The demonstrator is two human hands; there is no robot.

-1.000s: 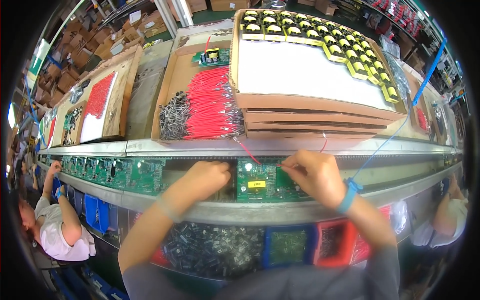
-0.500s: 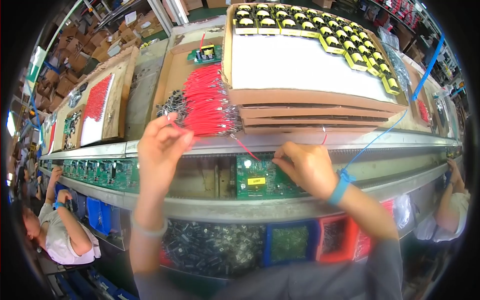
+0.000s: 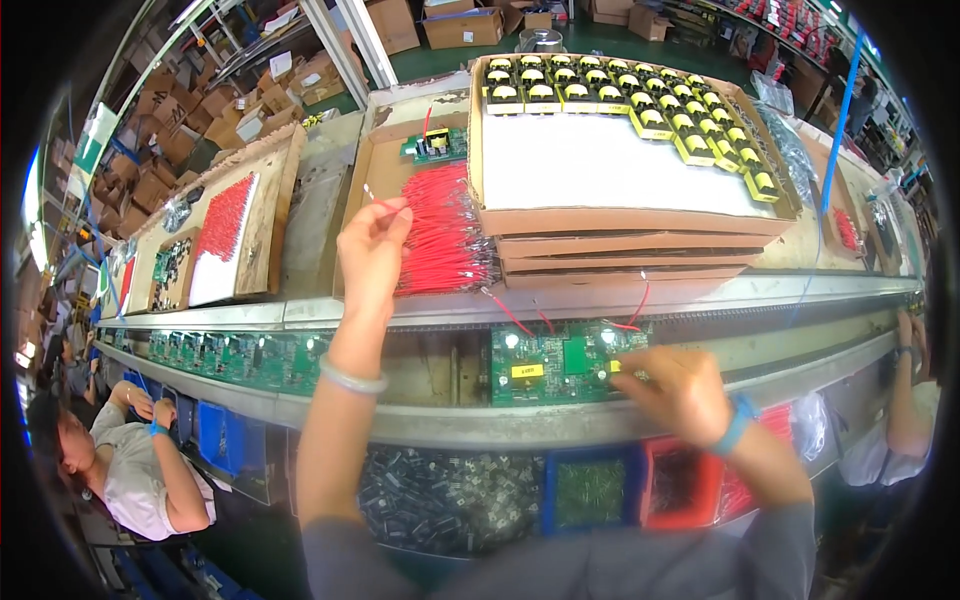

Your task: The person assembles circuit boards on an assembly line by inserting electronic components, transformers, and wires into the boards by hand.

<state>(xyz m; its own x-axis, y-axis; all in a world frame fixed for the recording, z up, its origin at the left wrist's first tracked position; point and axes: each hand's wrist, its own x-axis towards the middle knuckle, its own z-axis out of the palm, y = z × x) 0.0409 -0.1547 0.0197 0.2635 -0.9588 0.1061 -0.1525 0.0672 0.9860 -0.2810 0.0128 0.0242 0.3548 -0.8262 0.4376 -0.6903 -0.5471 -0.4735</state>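
Note:
My left hand (image 3: 374, 250) is raised at the near left of a bundle of red wires (image 3: 440, 225), pinching one red wire (image 3: 384, 203) with a bare metal end sticking out to the left. Below the stacked trays, a green circuit board (image 3: 548, 385) lies in the conveyor track, with several red wires (image 3: 515, 322) standing up from its far edge. My right hand (image 3: 685, 392) hovers at the board's right end, its fingers bent and smeared. Whether anything is between those fingertips does not show.
Stacked cardboard trays (image 3: 640, 222) carry black-and-yellow transformers (image 3: 650, 118). More green boards (image 3: 225, 360) line the track on the left. Nearer me are loose dark parts (image 3: 420, 500), a blue bin (image 3: 550, 500) and a red bin (image 3: 708, 470). Co-workers (image 3: 150, 465) sit left and right.
My right hand has moved from the board's far edge toward its near right end, uncovering a red wire there. My left hand keeps its wire, lifted beside the bundle. The view has shifted.

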